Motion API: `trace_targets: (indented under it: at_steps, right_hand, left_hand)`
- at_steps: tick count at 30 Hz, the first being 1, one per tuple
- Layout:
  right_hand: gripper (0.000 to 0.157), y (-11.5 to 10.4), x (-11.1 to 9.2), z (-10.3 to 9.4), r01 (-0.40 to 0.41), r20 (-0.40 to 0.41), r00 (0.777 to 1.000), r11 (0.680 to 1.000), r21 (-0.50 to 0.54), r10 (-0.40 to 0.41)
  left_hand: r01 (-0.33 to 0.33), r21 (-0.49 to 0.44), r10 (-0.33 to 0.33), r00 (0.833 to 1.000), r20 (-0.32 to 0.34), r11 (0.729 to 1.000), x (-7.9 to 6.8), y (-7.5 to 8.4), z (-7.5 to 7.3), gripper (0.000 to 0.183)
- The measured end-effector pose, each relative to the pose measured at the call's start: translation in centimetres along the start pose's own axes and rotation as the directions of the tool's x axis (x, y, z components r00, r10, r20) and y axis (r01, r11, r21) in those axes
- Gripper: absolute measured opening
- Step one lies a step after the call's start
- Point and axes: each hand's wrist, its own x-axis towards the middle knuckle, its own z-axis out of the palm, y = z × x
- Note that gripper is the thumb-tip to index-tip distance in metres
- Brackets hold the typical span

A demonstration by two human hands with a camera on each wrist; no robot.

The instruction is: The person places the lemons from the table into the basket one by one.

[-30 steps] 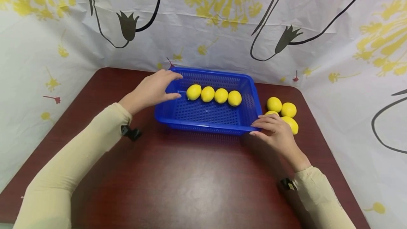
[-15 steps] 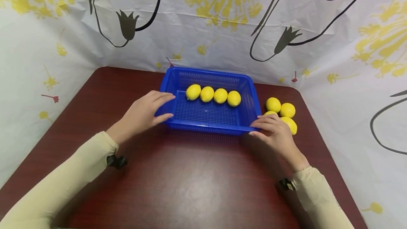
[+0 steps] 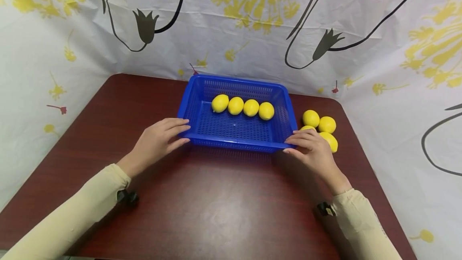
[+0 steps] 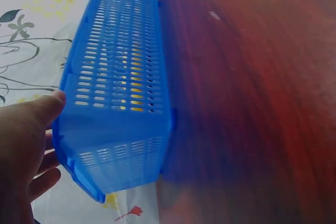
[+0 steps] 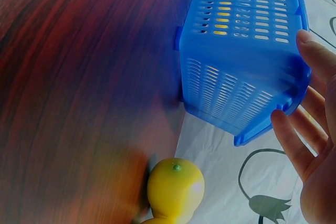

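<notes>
A blue plastic basket (image 3: 234, 144) with slotted walls stands on the table, several lemons (image 3: 236, 106) lined up in a row inside it. At its front left corner, my left hand (image 3: 153, 141) holds the rim; the left wrist view has the thumb (image 4: 55, 100) on the rim's front and the other fingers round the side. My right hand (image 3: 314, 153) grips the front right corner, thumb (image 5: 312, 51) on the near side and fingers along the right side. Just beyond that hand lie several loose lemons (image 3: 327, 124), one partly hidden by it.
The dark red-brown table (image 3: 216, 204) reaches a white patterned sheet (image 3: 252, 51) at the back and both sides. The basket sits near the table's back edge. Both wrists carry small black cameras.
My left hand has come from over the basket's left side toward me, down to its front left corner, and now holds the rim there. My right hand and the lemons have stayed put.
</notes>
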Motion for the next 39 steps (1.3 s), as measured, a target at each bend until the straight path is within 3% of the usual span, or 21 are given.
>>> trace_targets:
  at_steps: [9, 18, 23, 30, 35, 39]
  right_hand:
    - [0.033, -0.2, -0.1, -0.1, -0.028, 0.018, 0.999, 1.0, 0.0, 0.028]
    - [0.034, -0.5, 0.0, -0.3, -0.028, 0.036, 0.999, 0.999, -0.029, 0.029]
    - [0.034, -0.6, 0.4, -0.8, -0.029, 0.099, 0.994, 0.997, -0.067, 0.036]
    - [0.037, -0.2, 1.2, -2.4, -0.051, 0.135, 0.99, 0.998, 0.021, 0.048]
    - [0.043, 0.8, 2.0, -4.4, -0.103, 0.097, 0.99, 0.995, -0.01, 0.103]
    - [0.045, 1.9, 2.4, -5.7, -0.183, 0.126, 0.973, 0.98, -0.081, 0.192]
  left_hand:
    - [-0.015, -0.005, 0.015, 0.995, -0.101, 1.0, -0.8, -0.3, 0.7, 0.051]
    - [0.027, -0.028, -0.031, 0.984, -0.173, 0.999, -1.6, -0.3, 1.5, 0.049]
    - [0.045, -0.037, -0.051, 0.978, -0.204, 0.998, -1.9, -0.2, 1.7, 0.034]
    - [0.06, -0.047, -0.07, 0.971, -0.229, 0.997, -2.0, 0.0, 2.1, 0.037]
    - [0.06, -0.058, -0.073, 0.966, -0.248, 0.996, -2.0, -0.1, 2.4, 0.03]
    - [0.068, -0.058, -0.081, 0.963, -0.256, 0.996, -2.1, -0.1, 2.6, 0.035]
